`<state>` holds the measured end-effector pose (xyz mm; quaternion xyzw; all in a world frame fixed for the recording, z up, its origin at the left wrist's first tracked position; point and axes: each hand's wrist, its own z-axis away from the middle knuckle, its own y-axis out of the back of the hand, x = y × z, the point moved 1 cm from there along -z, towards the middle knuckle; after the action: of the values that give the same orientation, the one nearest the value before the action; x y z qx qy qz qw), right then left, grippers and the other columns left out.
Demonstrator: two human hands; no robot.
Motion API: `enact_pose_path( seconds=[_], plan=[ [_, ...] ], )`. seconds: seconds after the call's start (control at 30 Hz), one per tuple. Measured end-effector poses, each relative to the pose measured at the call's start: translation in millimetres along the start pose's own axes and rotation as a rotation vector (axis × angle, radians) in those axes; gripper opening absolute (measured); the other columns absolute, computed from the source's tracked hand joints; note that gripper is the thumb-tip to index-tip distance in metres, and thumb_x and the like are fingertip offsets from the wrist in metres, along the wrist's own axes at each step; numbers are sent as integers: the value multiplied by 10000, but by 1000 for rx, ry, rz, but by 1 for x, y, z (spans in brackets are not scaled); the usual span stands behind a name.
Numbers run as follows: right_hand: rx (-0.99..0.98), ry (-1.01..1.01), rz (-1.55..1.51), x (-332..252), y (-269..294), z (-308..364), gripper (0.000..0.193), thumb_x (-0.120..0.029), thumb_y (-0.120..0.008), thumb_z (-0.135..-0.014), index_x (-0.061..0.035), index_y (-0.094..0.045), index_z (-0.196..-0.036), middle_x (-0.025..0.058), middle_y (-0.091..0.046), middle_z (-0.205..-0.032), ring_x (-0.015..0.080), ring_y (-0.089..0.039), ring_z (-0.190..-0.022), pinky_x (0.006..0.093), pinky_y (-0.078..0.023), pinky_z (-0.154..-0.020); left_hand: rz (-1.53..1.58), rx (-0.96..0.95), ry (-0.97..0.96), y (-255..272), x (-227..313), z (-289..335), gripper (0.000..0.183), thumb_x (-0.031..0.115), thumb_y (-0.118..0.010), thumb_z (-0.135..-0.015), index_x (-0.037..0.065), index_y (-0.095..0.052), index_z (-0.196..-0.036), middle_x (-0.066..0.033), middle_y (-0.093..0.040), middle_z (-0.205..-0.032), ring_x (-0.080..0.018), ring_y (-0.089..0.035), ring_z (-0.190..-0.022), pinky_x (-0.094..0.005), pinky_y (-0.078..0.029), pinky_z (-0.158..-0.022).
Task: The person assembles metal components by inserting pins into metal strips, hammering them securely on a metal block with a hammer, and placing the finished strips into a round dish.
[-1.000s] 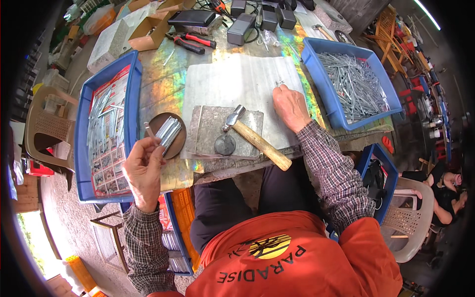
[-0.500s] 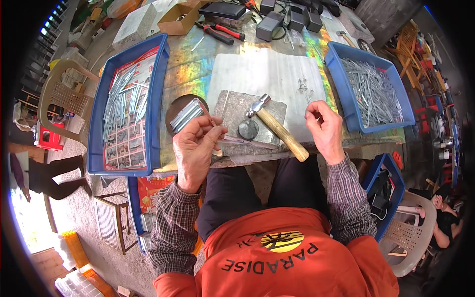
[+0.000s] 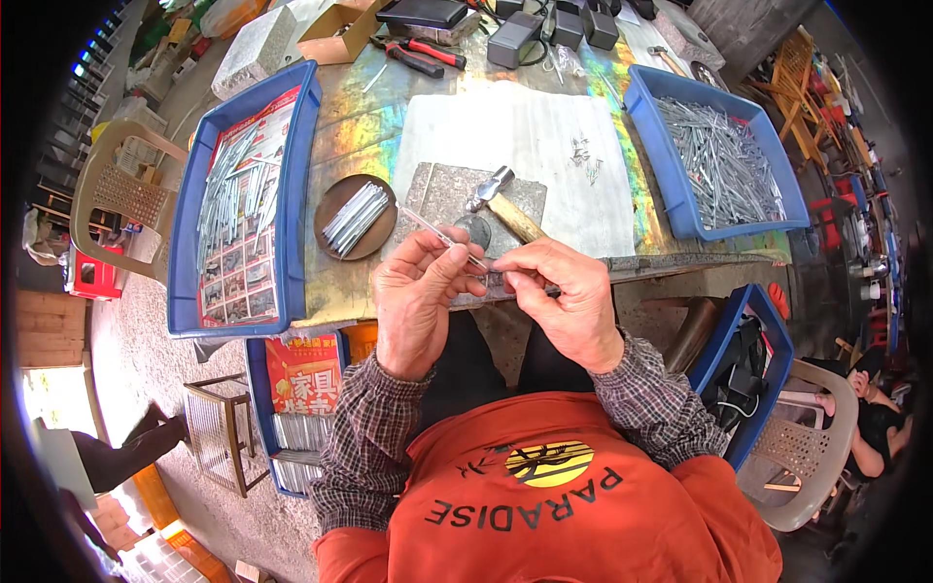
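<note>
My left hand [image 3: 418, 311] pinches a thin metal rod [image 3: 428, 225] between thumb and fingers, its far end pointing up and left. Thumb and forefinger of my right hand [image 3: 569, 306] are closed together at the rod's near end; whatever they hold is too small to make out. Just beyond my hands, a ball-peen hammer [image 3: 515, 218] lies on a grey stone slab [image 3: 437, 185], its handle partly behind my right hand. A dark round metal disc [image 3: 473, 230] sits beside the hammer head. Left of the slab, a round brown dish [image 3: 330, 199] carries a bundle of metal rods [image 3: 356, 219].
Blue trays of metal rods stand at left [image 3: 300, 194] and right [image 3: 671, 185]. Small dark pins [image 3: 583, 155] lie on a white sheet [image 3: 466, 117]. Farther back are pliers [image 3: 413, 58], black power adapters [image 3: 515, 41] and an open cardboard box [image 3: 335, 44]. Another person [image 3: 880, 418] is at far right.
My right hand has come left from beside the slab to meet the rod in my left hand. My left hand has shifted right, uncovering the dish. A person at far left has moved.
</note>
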<state>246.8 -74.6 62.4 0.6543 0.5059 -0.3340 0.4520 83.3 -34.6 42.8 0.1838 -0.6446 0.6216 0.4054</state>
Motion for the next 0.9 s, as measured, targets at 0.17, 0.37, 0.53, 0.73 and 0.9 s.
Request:
enact_pose_path(
  seconds=[0.17,0.37,0.53,0.73,0.9],
  plan=[
    [26,-26,-69,1,-9,4,209,81,-604,-806,-24,-619,-986,49,-631,-815,64,-572,-656,211,-465,-570,91,-1,41,-2,-3,5,125,14,-609,-884,-13,-589,-1005,-155,-652,-931,-200,-656,-786,-303,-579,-615],
    [35,-2,-41,2,-10,4,198,86,-604,-813,-30,-586,-971,39,-633,-793,54,-582,-664,212,-479,-580,111,-8,51,-2,-4,6,131,6,-556,-912,-17,-575,-1040,-150,-647,-940,-202,-655,-788,-295,-573,-630],
    [-17,-50,-10,0,-9,5,179,81,-610,-824,-9,-585,-977,37,-619,-851,79,-610,-758,223,-508,-662,103,0,35,-3,-5,7,135,7,-562,-910,-14,-575,-1043,-148,-650,-938,-210,-656,-798,-302,-572,-633],
    [11,54,73,0,-11,5,174,86,-606,-813,-19,-586,-950,44,-615,-836,85,-597,-704,230,-494,-611,5,17,-56,-7,-9,8,89,1,-604,-887,-5,-580,-973,-139,-651,-947,-188,-658,-779,-299,-571,-659],
    [99,133,182,-1,-14,5,164,81,-619,-807,-12,-596,-939,54,-615,-822,100,-602,-680,223,-485,-584,-4,8,-142,-6,-14,8,67,-25,-611,-873,6,-577,-922,-137,-646,-973,-193,-662,-784,-305,-572,-680]
  ],
)
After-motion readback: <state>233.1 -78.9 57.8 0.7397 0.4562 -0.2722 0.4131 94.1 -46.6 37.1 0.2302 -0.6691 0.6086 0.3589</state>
